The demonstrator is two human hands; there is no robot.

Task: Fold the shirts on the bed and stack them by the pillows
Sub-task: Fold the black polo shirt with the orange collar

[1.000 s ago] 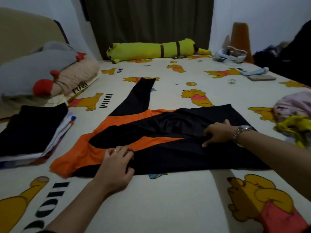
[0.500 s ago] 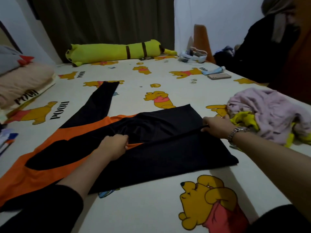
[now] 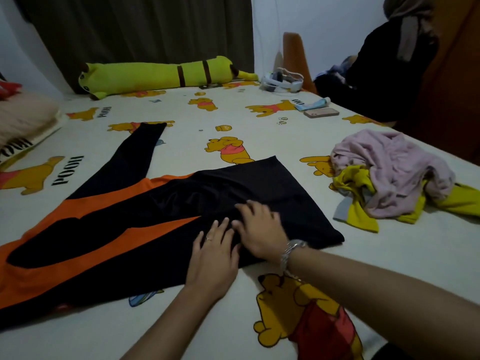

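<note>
While the bed (image 3: 181, 331) carries one black and orange shirt (image 3: 145, 224) spread across its middle, a long yellow plush toy (image 3: 155, 75) lies by the curtain. One crumpled pile of clothes (image 3: 394, 178) sits well right. Both hands press flat on the shirt, fingers spread: left hand (image 3: 214, 258), right hand (image 3: 259, 229). One phone (image 3: 321, 113) lies far right.

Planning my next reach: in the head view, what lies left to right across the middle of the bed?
Black and orange shirt → left hand → right hand, both flat on the shirt → pile of pink and yellow clothes.
</note>
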